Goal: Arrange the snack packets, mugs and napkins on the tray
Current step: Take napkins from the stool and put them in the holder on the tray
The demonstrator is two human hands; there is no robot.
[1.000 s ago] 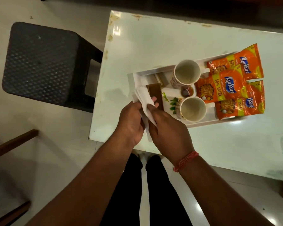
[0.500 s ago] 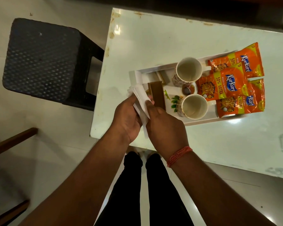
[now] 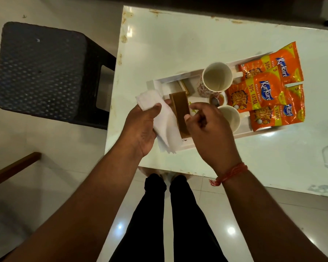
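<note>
A white tray (image 3: 257, 133) sits on the white table (image 3: 178, 44). On its right end lie three orange snack packets (image 3: 254, 91), overlapping. Two white mugs stand in the middle: the far mug (image 3: 217, 76) is in full view, the near mug (image 3: 232, 118) is partly hidden by my right hand. My left hand (image 3: 140, 127) grips a bunch of white napkins (image 3: 165, 125) over the tray's left end. My right hand (image 3: 210, 131) hovers beside it with fingers curled and nothing seen in it. Its thumb tip is against a brown block (image 3: 179, 108) on the tray.
A black plastic stool (image 3: 40, 70) stands left of the table. A small round jar (image 3: 216, 99) sits between the mugs, and a tan bar (image 3: 186, 85) lies at the tray's far left. A wooden chair part (image 3: 11, 169) is at lower left. My legs (image 3: 159, 214) are below the table's near edge.
My right hand has let go of the napkins and moved right, toward the brown block. My left hand still holds the napkins in about the same place.
</note>
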